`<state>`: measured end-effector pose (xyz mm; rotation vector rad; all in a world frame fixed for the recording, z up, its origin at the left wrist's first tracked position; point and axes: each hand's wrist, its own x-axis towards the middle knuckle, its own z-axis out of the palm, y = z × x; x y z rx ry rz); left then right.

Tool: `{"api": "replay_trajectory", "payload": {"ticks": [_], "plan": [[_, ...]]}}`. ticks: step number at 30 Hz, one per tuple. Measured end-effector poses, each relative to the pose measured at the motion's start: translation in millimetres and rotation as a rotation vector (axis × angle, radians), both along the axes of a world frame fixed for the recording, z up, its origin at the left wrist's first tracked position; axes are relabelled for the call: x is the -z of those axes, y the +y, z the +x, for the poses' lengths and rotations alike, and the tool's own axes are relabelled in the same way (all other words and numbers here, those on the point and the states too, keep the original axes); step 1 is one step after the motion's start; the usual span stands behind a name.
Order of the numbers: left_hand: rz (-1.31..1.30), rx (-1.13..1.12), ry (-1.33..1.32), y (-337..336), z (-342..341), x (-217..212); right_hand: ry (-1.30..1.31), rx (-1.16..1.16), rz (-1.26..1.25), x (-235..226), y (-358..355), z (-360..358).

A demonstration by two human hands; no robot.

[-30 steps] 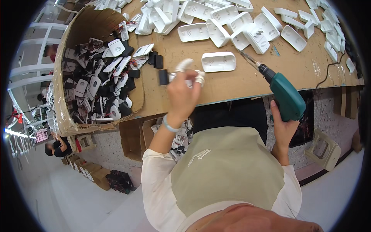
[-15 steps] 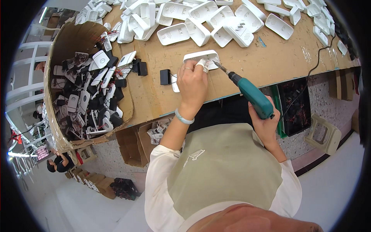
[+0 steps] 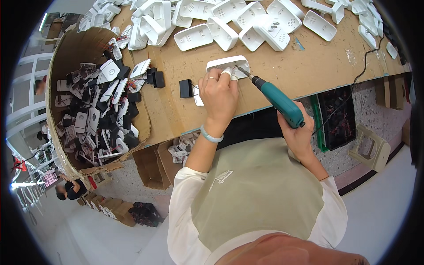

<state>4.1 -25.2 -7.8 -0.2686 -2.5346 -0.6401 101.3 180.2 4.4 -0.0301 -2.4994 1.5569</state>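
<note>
Right hand: my right hand [image 3: 297, 132] is wrapped tight around the grip of the teal electric screwdriver [image 3: 277, 100], low at the near edge of the surface [image 3: 282, 70].
Screwdriver: it slants up and to the left, and its thin bit meets the white plastic casing [image 3: 228, 65].
Left hand: my left hand [image 3: 218, 96] presses down on the near side of that casing, fingers closed over its edge, two fingertips [image 3: 226, 72] taped white. A pale bracelet [image 3: 210, 135] sits on the wrist.
Casing: it lies flat on the surface, just beyond my left hand, pinned between the fingers and the bit.
Beside the hand: a small black block [image 3: 186, 88] stands just left of my left hand; a second black block [image 3: 157, 79] is a little further left.
Left side: an open cardboard box [image 3: 66, 57] holds a jumble of black and white parts.
Far side: a heap of white casings [image 3: 247, 22] is spread across the back of the surface, well apart from the one I'm holding.
Cable: a black cord [image 3: 360, 75] runs along the right part of the surface.
</note>
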Motion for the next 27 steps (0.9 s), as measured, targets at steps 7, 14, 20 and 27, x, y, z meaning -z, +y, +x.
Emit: {"api": "replay_trajectory", "payload": {"ticks": [7, 14, 20, 27], "plan": [[0.037, 0.003, -0.064, 0.7, 1.0, 0.3, -0.019, -0.004, -0.002, 0.3, 0.6, 0.0], [0.033, -0.001, -0.069, 1.0, 0.7, 0.8, -0.021, -0.011, 0.037, -2.9, 2.0, 1.4], [0.016, -0.005, -0.087, 1.6, 1.0, -0.2, 0.020, -0.016, 0.068, -5.2, 0.4, -0.4], [0.012, -0.004, -0.092, 2.7, 0.4, -1.2, 0.008, -0.023, 0.107, -10.4, 1.8, -1.3]]}}
